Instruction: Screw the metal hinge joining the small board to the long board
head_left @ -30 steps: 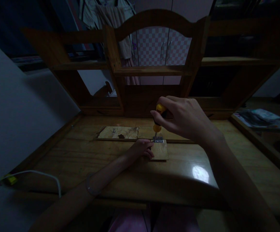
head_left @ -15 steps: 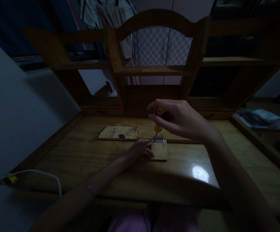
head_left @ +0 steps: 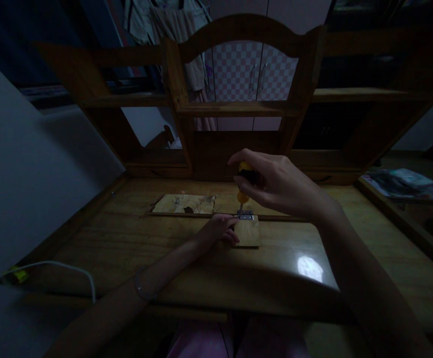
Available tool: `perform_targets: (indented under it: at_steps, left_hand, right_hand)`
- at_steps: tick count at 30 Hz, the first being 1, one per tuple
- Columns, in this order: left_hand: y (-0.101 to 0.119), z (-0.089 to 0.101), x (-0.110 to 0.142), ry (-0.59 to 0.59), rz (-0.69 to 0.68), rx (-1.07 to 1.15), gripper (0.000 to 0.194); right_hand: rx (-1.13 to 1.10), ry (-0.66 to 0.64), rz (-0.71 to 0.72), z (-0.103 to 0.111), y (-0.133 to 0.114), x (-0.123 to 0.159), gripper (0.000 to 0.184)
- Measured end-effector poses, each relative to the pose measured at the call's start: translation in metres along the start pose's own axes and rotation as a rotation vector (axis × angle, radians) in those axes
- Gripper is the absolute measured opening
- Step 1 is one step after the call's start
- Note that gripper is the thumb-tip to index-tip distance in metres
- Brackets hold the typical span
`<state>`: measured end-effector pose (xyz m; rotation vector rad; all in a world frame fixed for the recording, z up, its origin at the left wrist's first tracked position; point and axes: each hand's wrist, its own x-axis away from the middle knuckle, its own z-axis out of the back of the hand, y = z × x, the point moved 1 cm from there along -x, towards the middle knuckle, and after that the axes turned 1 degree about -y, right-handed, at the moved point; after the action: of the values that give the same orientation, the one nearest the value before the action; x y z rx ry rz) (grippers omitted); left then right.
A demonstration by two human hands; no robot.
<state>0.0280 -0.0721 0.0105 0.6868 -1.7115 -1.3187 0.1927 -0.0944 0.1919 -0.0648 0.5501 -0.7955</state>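
Clock directions are read from the hinge, as seen in the head view.

Right hand (head_left: 281,181): one, between 1 and 2 o'clock; thumb and fingers closed around a screwdriver.
Screwdriver (head_left: 243,197): yellow and black handle, near upright; shaft down to the hinge's left end.
Left hand (head_left: 220,228): one, at 8 o'clock; fingers bent, close together, at the board's left edge; whether they pinch anything, cannot tell.
Hinge (head_left: 245,215): metal, at the board's far edge.
Small wooden board (head_left: 248,233): pale, at 6 o'clock, lying on the desk (head_left: 283,236).
Rough pale patch (head_left: 182,204): ragged, dark-marked, between 9 and 10.
White cable (head_left: 67,267): curved, between 8 and 9.
Wooden shelf unit (head_left: 239,109): arched top, at 12.
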Motion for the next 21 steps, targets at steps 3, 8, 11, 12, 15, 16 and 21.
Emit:
perform_targets:
  at_steps: [3, 8, 11, 12, 15, 16, 21]
  left_hand:
    - [0.001, -0.001, 0.001, 0.002, -0.009, 0.009, 0.026]
    - [0.007, -0.005, 0.004, 0.041, 0.06, -0.018, 0.023]
    - [0.007, -0.004, 0.004, 0.037, 0.053, -0.007, 0.023]
    - [0.006, -0.003, 0.004, 0.035, 0.048, -0.005, 0.024]
    - [0.003, -0.002, 0.002, 0.038, 0.045, -0.01, 0.025]
    - [0.002, -0.001, 0.001, 0.036, 0.049, -0.015, 0.024]
    - [0.002, -0.003, -0.001, 0.043, 0.071, -0.02, 0.023]
  right_hand:
    - [0.012, -0.014, -0.003, 0.0, -0.001, 0.0, 0.036]
    - [-0.01, -0.086, -0.013, 0.004, 0.001, 0.002, 0.046]
    - [-0.038, -0.099, 0.008, 0.004, 0.003, 0.002, 0.044]
    - [-0.035, -0.096, 0.014, 0.004, 0.003, 0.002, 0.043]
    - [-0.013, -0.063, 0.021, 0.005, 0.004, 0.002, 0.041]
    - [-0.01, -0.045, 0.021, 0.006, 0.003, 0.002, 0.04]
    - [-0.008, 0.099, 0.021, 0.02, 0.002, 0.005, 0.04]
